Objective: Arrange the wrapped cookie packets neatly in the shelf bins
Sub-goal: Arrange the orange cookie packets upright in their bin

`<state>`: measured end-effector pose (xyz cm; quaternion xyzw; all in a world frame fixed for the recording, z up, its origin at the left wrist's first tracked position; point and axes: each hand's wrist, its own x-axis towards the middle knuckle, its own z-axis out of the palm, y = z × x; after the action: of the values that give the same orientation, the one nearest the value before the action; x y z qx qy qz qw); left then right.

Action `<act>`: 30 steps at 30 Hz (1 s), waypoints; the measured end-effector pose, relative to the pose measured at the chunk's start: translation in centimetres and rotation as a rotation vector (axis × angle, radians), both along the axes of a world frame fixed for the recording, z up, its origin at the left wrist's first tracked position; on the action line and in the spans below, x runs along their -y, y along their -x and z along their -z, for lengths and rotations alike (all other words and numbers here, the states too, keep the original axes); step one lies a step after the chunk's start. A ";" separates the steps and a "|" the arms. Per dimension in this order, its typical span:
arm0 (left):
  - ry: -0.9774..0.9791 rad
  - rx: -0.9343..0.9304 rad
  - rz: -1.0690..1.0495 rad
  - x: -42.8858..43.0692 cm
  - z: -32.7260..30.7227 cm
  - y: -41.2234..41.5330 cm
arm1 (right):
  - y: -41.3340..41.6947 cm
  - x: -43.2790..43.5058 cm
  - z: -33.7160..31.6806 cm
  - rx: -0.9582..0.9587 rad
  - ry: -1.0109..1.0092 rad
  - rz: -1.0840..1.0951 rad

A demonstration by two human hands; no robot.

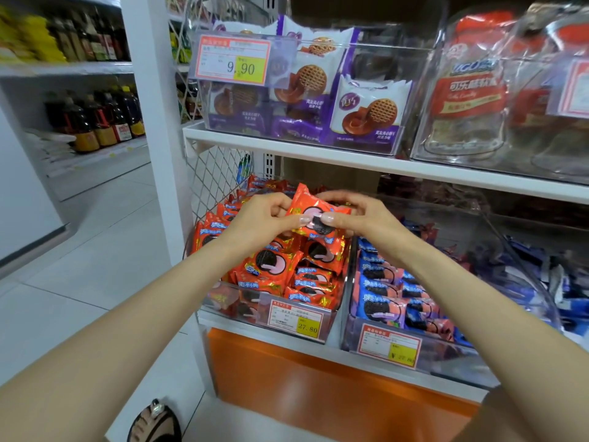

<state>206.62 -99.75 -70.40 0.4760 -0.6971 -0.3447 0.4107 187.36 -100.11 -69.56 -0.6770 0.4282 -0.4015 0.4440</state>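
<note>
both hands are meeting over the left bin on the lower shelf. the left hand and the right hand are each pinching one red cookie packet between thumb and curled fingers, holding it tilted in the air just above the pile of red packets, not yet resting on it.

the pinch is sitting on slick wrapper, so the packet is probably at risk of sliding out if either hand is loosening early. from this height it would likely be dropping onto the heap at an angle, or tumbling over the low divider into the neighbouring bin, where blue packets are lying. that would be mixing the two kinds.

the red pile is already looking crowded and uneven, with several packets leaning on one another. pressing the new one in hard is likely to be pushing others askew, or nudging front ones over the clear wall behind the price tag. squeezing too tightly may be cracking the cookie inside. whether there is a free slot under the hands i cannot tell, since they are hiding that spot.
</note>
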 end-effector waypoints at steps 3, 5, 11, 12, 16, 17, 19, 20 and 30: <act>-0.006 -0.044 0.020 -0.4 -0.3 0.4 | 0.0 0.2 0.1 0.020 -0.039 0.016; -0.071 -0.118 0.011 -0.4 -0.3 0.5 | 0.0 0.3 0.2 0.071 -0.057 0.054; -0.077 -0.016 0.013 -0.6 0.2 1.2 | -0.1 0.2 0.0 0.191 -0.129 0.019; -0.056 -0.004 0.000 -0.5 0.2 1.1 | 0.0 0.2 -0.1 0.161 -0.130 0.024; 0.002 0.134 0.002 -0.4 -0.3 0.4 | 0.7 -0.1 -0.5 0.060 -0.119 -0.012; 0.009 0.165 0.013 -0.5 -0.4 0.4 | 0.9 -0.3 -0.6 0.000 -0.094 -0.032; 0.021 0.195 0.027 -0.5 -0.3 0.4 | 0.9 -0.5 -0.7 -0.092 -0.048 -0.029; 0.034 0.191 0.014 -0.4 -0.3 0.3 | 0.9 -0.4 -0.7 -0.103 -0.040 -0.001; 0.162 0.131 -0.249 0.8 0.2 -2.0 | -0.2 0.5 0.5 -0.572 0.172 0.307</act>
<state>208.59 -100.52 -70.57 0.5455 -0.6835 -0.2021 0.4410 187.61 -100.63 -70.06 -0.7248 0.5970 -0.2921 0.1814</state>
